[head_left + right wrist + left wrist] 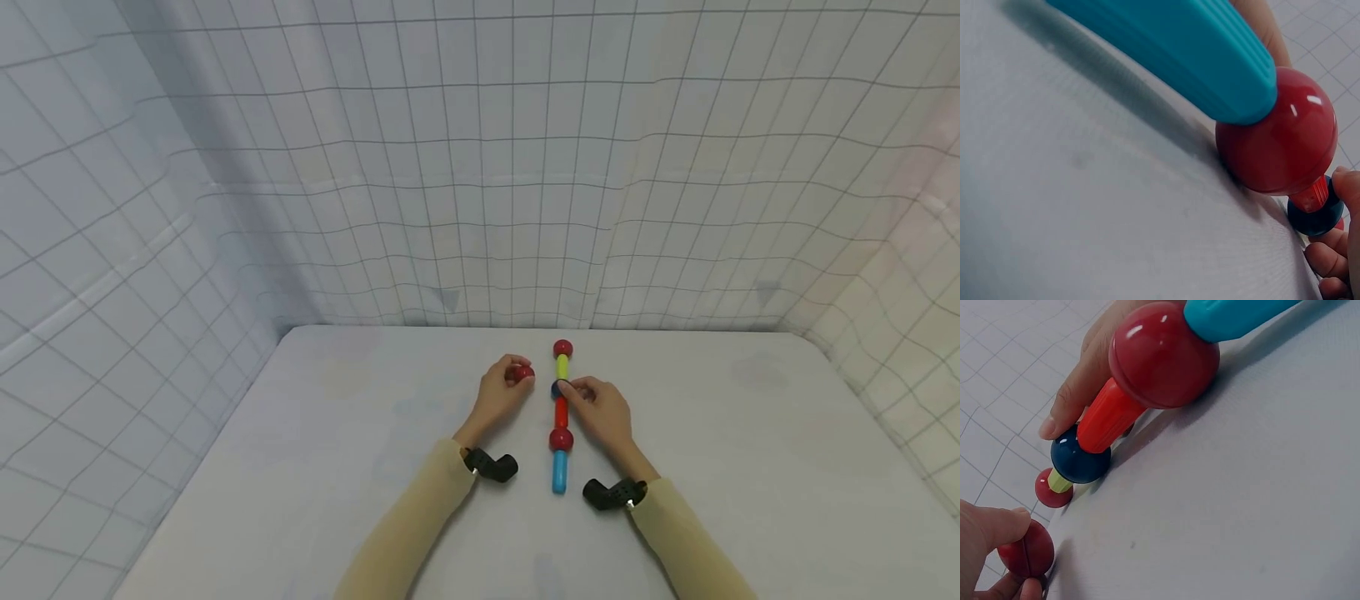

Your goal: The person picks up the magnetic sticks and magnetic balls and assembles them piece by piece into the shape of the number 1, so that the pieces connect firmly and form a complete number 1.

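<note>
My left hand (501,393) pinches a loose red ball (1026,550) between thumb and fingers, just left of a straight chain of balls and rods. At the chain's middle, my right hand (603,410) grips the dark blue ball (1080,456), thumb on top. Beyond that ball come a yellow-green rod (562,367) and a red ball (562,348) at the far end. On the near side a red-orange rod (1110,417) joins the blue ball to a larger-looking red ball (1279,134). A light blue rod (559,472) forms the near end.
The chain lies on a white table (360,467), pointing away from me. A pale curtain with a grid of lines (480,183) hangs behind the table and along both sides. Each wrist wears a black camera mount (491,465).
</note>
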`<action>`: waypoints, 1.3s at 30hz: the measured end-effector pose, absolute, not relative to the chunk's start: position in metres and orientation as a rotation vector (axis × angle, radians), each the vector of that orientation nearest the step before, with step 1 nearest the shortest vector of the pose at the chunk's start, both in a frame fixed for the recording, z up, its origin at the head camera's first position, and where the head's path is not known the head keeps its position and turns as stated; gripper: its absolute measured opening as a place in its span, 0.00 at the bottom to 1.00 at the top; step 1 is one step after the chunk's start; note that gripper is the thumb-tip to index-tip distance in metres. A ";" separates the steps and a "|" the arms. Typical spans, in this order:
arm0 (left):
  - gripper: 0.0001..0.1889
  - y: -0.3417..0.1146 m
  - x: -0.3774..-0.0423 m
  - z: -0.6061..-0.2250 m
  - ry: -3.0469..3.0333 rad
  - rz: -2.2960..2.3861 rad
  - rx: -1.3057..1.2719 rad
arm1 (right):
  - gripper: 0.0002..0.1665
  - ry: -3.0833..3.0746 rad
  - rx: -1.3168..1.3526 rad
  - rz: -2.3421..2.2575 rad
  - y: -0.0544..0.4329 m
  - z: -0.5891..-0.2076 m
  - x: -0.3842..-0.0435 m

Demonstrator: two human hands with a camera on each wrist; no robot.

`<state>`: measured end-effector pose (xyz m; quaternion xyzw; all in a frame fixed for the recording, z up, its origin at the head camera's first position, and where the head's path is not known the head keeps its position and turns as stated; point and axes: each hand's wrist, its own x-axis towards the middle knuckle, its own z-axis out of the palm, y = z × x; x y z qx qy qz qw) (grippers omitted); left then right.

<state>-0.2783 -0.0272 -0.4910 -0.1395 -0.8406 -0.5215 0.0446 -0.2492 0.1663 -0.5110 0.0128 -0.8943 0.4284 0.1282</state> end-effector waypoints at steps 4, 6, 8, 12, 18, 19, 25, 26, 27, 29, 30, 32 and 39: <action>0.13 -0.027 -0.271 -0.491 -2.568 -1.602 -0.455 | 0.27 -2.607 0.027 1.238 0.167 -0.513 -0.249; 0.12 -0.027 -0.267 -0.493 -2.565 -1.601 -0.472 | 0.27 -2.605 0.030 1.232 0.167 -0.513 -0.249; 0.12 -0.028 -0.263 -0.494 -2.562 -1.602 -0.488 | 0.26 -2.598 0.035 1.234 0.167 -0.513 -0.249; 0.13 -0.031 -0.253 -0.499 -2.549 -1.613 -0.536 | 0.24 -2.583 0.052 1.251 0.167 -0.512 -0.247; 0.13 -0.037 -0.233 -0.498 -2.531 -1.649 -0.603 | 0.23 -2.546 0.087 1.258 0.167 -0.510 -0.245; 0.13 -0.038 -0.229 -0.496 -2.534 -1.655 -0.607 | 0.22 -2.537 0.093 1.262 0.167 -0.510 -0.245; 0.13 -0.047 -0.211 -0.498 -2.494 -1.717 -0.573 | 0.22 -2.515 0.097 1.282 0.166 -0.508 -0.243; 0.13 -0.049 -0.209 -0.499 -2.484 -1.736 -0.556 | 0.22 -2.517 0.096 1.284 0.165 -0.508 -0.242; 0.14 -0.050 -0.207 -0.499 -2.478 -1.755 -0.539 | 0.23 -2.521 0.095 1.284 0.165 -0.507 -0.241; 0.14 -0.053 -0.204 -0.499 -2.473 -1.786 -0.514 | 0.23 -2.530 0.087 1.281 0.164 -0.507 -0.239; 0.14 -0.053 -0.203 -0.499 -2.475 -1.795 -0.502 | 0.23 -2.532 0.081 1.284 0.164 -0.507 -0.237; 0.15 -0.053 -0.201 -0.500 -2.479 -1.803 -0.485 | 0.24 -2.537 0.073 1.295 0.163 -0.507 -0.233; 0.14 -0.051 -0.197 -0.500 -2.471 -1.802 -0.455 | 0.25 -2.518 0.053 1.362 0.163 -0.508 -0.216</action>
